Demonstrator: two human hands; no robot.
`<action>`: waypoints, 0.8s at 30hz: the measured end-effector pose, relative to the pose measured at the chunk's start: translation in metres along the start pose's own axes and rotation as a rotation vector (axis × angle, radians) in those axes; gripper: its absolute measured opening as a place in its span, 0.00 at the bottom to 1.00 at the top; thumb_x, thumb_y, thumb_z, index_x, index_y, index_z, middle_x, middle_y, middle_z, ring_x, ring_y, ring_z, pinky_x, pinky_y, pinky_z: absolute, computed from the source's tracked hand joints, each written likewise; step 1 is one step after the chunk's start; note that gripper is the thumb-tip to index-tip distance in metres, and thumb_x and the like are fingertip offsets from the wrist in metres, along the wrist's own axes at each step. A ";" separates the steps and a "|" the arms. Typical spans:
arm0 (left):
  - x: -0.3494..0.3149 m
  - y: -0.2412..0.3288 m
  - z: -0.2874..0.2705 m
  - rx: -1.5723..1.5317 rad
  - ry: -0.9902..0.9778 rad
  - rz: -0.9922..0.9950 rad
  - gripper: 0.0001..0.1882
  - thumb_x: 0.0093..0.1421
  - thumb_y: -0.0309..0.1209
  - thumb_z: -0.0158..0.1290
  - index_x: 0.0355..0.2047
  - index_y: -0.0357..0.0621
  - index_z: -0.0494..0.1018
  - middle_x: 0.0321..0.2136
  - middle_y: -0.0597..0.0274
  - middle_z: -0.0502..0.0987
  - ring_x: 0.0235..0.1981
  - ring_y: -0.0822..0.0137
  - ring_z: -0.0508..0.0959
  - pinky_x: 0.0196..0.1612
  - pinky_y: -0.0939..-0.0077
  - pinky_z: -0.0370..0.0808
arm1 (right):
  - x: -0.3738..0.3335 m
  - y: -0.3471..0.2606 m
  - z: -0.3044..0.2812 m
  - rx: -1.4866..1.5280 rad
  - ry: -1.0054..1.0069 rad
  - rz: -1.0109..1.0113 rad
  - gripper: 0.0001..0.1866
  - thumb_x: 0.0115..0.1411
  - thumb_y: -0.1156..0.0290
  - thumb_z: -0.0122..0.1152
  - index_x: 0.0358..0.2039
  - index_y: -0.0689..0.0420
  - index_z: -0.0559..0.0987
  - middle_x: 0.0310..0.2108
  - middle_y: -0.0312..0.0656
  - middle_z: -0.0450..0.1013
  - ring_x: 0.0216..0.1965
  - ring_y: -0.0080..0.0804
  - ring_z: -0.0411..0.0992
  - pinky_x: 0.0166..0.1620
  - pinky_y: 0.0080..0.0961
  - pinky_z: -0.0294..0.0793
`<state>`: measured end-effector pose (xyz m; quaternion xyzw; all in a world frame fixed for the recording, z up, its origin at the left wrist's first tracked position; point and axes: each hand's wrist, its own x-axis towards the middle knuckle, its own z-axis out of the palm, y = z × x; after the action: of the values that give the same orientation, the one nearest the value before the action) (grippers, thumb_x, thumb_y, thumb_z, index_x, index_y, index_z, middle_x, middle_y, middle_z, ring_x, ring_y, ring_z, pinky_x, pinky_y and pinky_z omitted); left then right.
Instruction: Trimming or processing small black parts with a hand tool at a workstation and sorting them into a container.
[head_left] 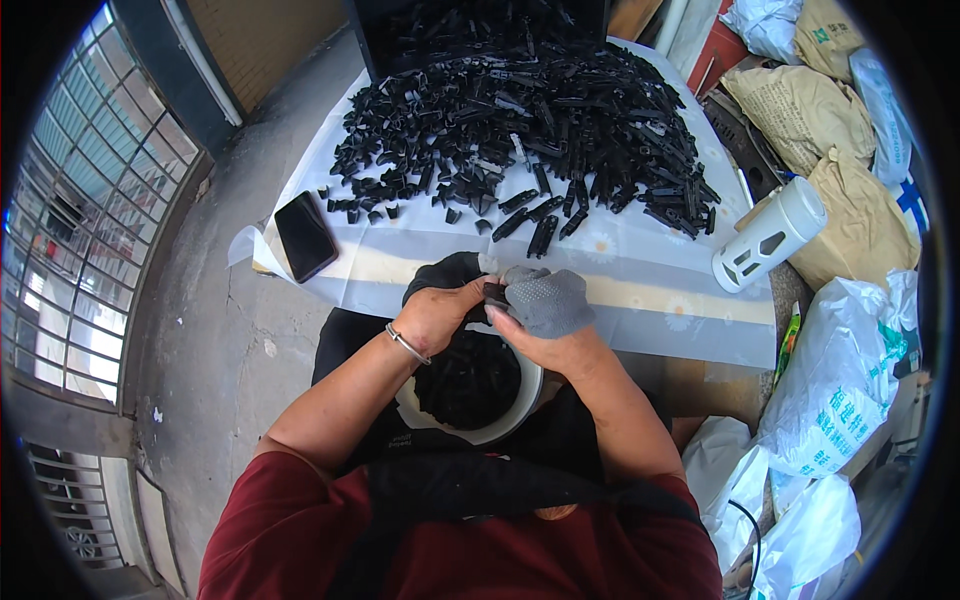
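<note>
Both my hands meet at the table's near edge. My left hand [445, 300], with a bracelet at the wrist and dark cloth over its fingers, is closed on a small black plastic part [494, 293]. From the other side my right hand [545, 305], in a grey dotted glove that leaves the thumb bare, pinches the same part. Fingers hide most of the part. Beneath my hands, on my lap, is a white bucket [532, 400] holding many black parts [468, 380]. On the table beyond lies a wide heap of black plastic parts [520, 120], with a few loose pieces [543, 235] nearest me.
A phone [306, 237] lies at the table's left edge. Toward the right edge lies a white, bottle-like container [770, 235]. Stuffed sacks [800, 115] and white plastic bags [835, 385] crowd the right side. A barred metal gate [95, 200] stands left.
</note>
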<state>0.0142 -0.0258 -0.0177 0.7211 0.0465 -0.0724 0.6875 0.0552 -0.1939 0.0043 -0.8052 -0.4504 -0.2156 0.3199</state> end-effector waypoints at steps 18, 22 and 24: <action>-0.010 0.027 -0.005 0.284 0.171 0.100 0.24 0.63 0.47 0.39 0.29 0.38 0.72 0.18 0.66 0.70 0.21 0.75 0.66 0.27 0.77 0.67 | -0.002 0.000 -0.012 0.048 -0.061 0.085 0.10 0.54 0.65 0.54 0.29 0.59 0.74 0.23 0.43 0.71 0.24 0.44 0.68 0.30 0.36 0.66; -0.008 0.022 -0.005 0.319 0.208 0.171 0.23 0.63 0.46 0.38 0.25 0.38 0.71 0.16 0.68 0.68 0.18 0.76 0.65 0.23 0.78 0.65 | -0.003 -0.001 -0.009 -0.085 -0.060 0.022 0.10 0.54 0.64 0.55 0.29 0.58 0.75 0.22 0.42 0.71 0.23 0.43 0.68 0.29 0.36 0.66; -0.008 0.023 -0.003 0.314 0.214 0.160 0.23 0.63 0.46 0.38 0.25 0.38 0.71 0.16 0.68 0.68 0.18 0.77 0.65 0.23 0.78 0.65 | -0.002 -0.007 -0.008 -0.157 -0.086 0.034 0.09 0.54 0.64 0.55 0.28 0.58 0.75 0.21 0.42 0.71 0.23 0.43 0.68 0.29 0.36 0.66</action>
<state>0.0098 -0.0238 0.0066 0.8245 0.0499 0.0532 0.5612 0.0479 -0.1982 0.0112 -0.8437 -0.4318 -0.2100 0.2399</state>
